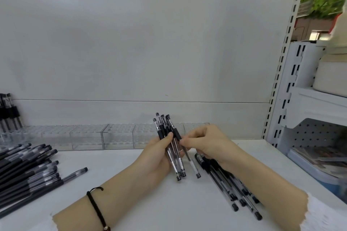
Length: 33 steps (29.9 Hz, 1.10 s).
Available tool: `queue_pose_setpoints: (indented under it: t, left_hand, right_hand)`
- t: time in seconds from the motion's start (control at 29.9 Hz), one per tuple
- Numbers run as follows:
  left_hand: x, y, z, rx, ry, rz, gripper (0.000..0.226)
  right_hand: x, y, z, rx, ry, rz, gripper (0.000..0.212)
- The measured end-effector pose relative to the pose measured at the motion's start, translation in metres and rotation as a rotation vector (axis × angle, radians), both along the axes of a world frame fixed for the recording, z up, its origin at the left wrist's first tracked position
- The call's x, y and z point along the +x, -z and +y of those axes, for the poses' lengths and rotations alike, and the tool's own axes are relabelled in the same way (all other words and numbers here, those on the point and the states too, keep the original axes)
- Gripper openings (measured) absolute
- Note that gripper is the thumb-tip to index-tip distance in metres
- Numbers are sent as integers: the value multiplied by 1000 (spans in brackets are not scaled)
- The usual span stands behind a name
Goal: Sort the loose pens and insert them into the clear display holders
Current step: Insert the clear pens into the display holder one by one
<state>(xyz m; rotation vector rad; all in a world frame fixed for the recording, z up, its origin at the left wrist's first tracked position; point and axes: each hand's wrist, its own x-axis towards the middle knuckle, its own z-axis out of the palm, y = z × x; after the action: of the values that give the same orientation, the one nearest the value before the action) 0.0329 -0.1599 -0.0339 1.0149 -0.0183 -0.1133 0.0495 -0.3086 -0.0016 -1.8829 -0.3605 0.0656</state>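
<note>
Wristband (95, 204), near left. Left grip (155, 157): curled round pen bundle (165, 127), tilted, over mid-desk (131, 193). Right grip (206, 142): pinching one pen (191, 163) beside bundle. Risk: slack hold, bundle fans and drops. Holders (116, 137): far, path unblocked. Loose piles: left (28, 167), right (225, 184).

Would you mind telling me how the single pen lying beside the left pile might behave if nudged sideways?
The single pen looks slim and round-barrelled, so it would probably roll on the smooth white shelf. Its straight plastic body suggests it is stiff and likely light.
</note>
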Motion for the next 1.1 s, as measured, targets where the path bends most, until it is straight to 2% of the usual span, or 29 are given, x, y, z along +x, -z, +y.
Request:
queue_pose_setpoints:
  t: [0.13, 0.23, 0.33, 0.43, 0.5, 0.57, 0.67, 0.83, 1.0, 1.1]
  left_hand:
    - [-4, -2, -1, 26, 37, -11, 24]
    - [-4, -3, -1, 47, 34, -24, 25]
    - [-3, -1, -3, 52, 2, -13, 15]
    - [-2, -2, -3, -22, -16, 46, 4]
    - [-2, -3, -3, -46, -11, 79, 7]
    - [-1, -3, -3, -9, -12, 97, 14]
    - [1, -1, -2, 98, -16, 87, 19]
    - [0, 0, -2, 87, 33, 45, 45]
    - [-1, -1, -4, 91, 83, 43, 45]
    - [-2, -1, -4, 126, 90, 36, 45]
  right_hand:
    - [4, 5, 1, -49, 20, -65, 14]
    - [7, 5, 0, -90, 38, -91, 21]
    - [7, 0, -4, -166, 27, -137, 26]
    - [11, -8, -17, -356, 58, -173, 32]
    - [17, -11, -29, -614, 185, -254, 31]
    - [18, -10, -35, -827, 254, -280, 31]
    - [15, -4, -32, -965, 184, -230, 36]
    - [11, -2, -24, -974, 114, -192, 37]
    - [8, 0, -18, -1056, 155, -237, 47]
    - [9, 2, -17, -1033, 138, -216, 47]
